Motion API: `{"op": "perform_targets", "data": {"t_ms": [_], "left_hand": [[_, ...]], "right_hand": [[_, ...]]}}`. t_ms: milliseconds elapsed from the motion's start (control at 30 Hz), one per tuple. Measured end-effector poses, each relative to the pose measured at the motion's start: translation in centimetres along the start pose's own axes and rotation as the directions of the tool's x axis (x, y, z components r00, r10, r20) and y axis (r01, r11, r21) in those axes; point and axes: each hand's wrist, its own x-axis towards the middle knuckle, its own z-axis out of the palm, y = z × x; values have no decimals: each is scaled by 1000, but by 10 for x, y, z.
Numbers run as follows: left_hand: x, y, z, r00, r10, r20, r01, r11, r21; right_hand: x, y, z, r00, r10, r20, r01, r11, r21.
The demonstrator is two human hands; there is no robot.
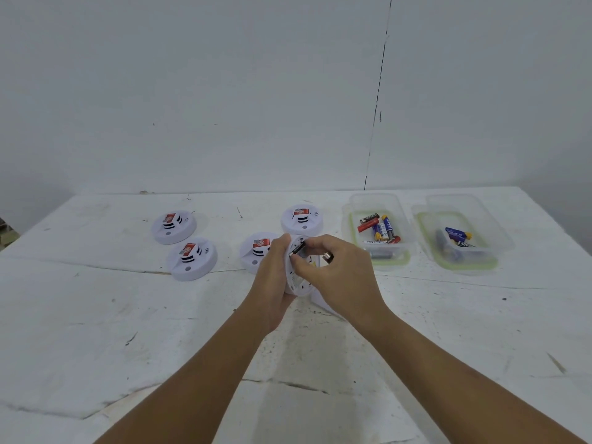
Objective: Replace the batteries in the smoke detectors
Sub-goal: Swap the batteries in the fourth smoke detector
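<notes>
Hands (307, 267) gripping detector (299, 280), battery (297, 249) half-hidden

Left hand (272, 280) holds detector (299, 274); right hand (339, 277) pinches battery (298, 249)

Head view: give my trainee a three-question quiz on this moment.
1. How many smoke detectors lie on the table, not counting the held one?
2. True or false: the left hand holds a detector with its back open.
3. The right hand fingers pinch: A) battery B) screwdriver C) lid

Key
1. Four.
2. True.
3. A, a dark battery; another sits in that hand.
</notes>
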Motion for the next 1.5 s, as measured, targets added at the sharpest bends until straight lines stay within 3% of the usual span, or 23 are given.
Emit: {"op": "perform_targets", "data": {"t_ms": [200, 633, 767, 967, 1133, 1233, 1367, 1500], "left_hand": [[-4, 1, 0, 1000, -17, -2, 17, 995, 95], [-5, 7, 5, 1000, -21, 13, 19, 993, 119], [0, 5, 6, 1000, 24, 0, -24, 992, 122], [4, 4, 13, 994, 95, -52, -82, 975, 206], [11, 5, 18, 993, 108, -50, -92, 962, 258], [15, 7, 23, 994, 92, -52, -76, 963, 258], [21, 7, 34, 993, 115, -9, -109, 962, 249], [28, 12, 60, 997, 70, 27, -75, 967, 242]], "right_hand": [[0, 3, 0, 999, 38, 2, -38, 999, 36], [0, 0, -8, 993, 106, 58, -113, 982, 149], [0, -7, -6, 982, 145, 118, -171, 952, 254], [3, -23, -9, 895, 399, 201, -440, 710, 550], [13, -12, -8, 730, 591, 344, -641, 415, 646], [17, -5, -12, 676, 620, 398, -683, 325, 654], [19, -2, -28, 720, 586, 372, -647, 373, 665], [23, 6, -64, 822, 517, 239, -546, 595, 590]]}}
